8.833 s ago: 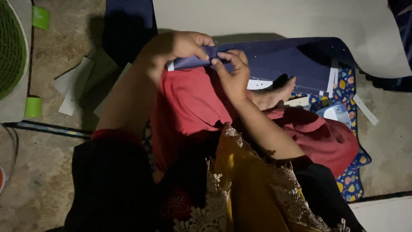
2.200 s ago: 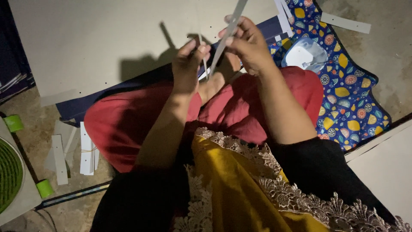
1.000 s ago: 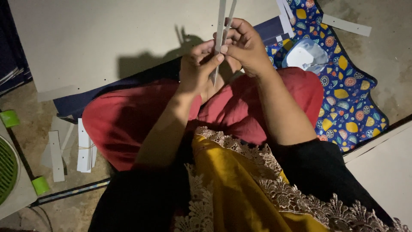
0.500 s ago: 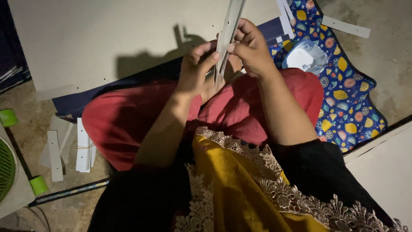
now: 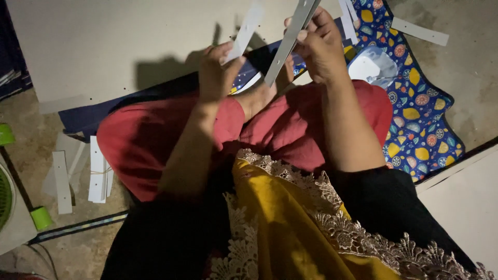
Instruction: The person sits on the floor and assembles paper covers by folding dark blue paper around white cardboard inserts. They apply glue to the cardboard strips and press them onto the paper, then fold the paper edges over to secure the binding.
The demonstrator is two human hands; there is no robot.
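The left hand [image 5: 218, 72] pinches a white paper strip [image 5: 248, 26] rising above its fingers. The right hand [image 5: 321, 46] grips a long grey strip [image 5: 288, 44] slanting beside it. A bundle of finished white strips [image 5: 97, 173] lies well below-left; separating looks underway

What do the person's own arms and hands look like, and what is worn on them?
Both forearms are bare up to the elbow, where black sleeves begin. The left hand and the right hand wear no gloves; no ring, watch or bracelet is visible. A yellow cloth with lace edging hangs between the arms.
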